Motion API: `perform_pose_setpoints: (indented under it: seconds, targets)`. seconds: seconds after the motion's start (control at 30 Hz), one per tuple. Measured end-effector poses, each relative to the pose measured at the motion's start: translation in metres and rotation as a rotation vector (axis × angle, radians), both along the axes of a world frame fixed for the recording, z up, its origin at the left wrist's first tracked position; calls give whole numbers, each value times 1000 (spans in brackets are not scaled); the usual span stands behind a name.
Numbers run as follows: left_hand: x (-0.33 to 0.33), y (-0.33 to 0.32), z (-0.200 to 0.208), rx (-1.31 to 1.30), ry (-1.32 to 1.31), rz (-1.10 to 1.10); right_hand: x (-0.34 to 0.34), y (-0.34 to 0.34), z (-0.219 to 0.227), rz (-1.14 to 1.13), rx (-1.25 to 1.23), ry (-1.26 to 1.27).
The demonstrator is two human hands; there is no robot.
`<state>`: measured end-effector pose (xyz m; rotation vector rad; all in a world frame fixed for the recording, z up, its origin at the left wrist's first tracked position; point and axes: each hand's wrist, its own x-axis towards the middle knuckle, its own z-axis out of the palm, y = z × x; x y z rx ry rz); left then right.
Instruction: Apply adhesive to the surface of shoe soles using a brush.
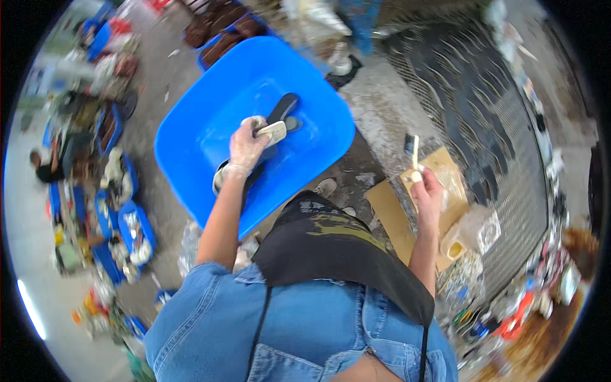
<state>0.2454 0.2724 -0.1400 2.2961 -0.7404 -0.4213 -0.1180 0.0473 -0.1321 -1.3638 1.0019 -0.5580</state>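
My left hand, whitened as if by a thin glove or dried coating, reaches into a large blue tub. Its fingers close round a pale, flat, round-ended piece that looks like a shoe sole. Dark sole-like pieces lie beneath it in the tub, partly hidden by the hand. Off to the right, my right hand grips a small brush by its cream handle, dark bristles pointing up and away from me. That brush is above a brown cardboard sheet.
At right, a metal mesh rack carries several dark wavy strips. A whitish plastic container with something yellow inside stands near the cardboard. Blue crates with loose items line the left; a person is far left.
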Motion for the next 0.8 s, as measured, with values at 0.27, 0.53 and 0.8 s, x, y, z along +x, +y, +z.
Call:
perform_pose_setpoints:
  seconds: [0.27,0.53,0.8]
  targets:
    - [-78,-175,89,-425,955,-657,8,18,55,-284,-160,-153]
    - [-236,-217,74,-454,1346,-900,-68,36,67,-668,-7,-440]
    - [-264,-212,10,-189,1094,-1014,-158,86,7,-1120,-186,272]
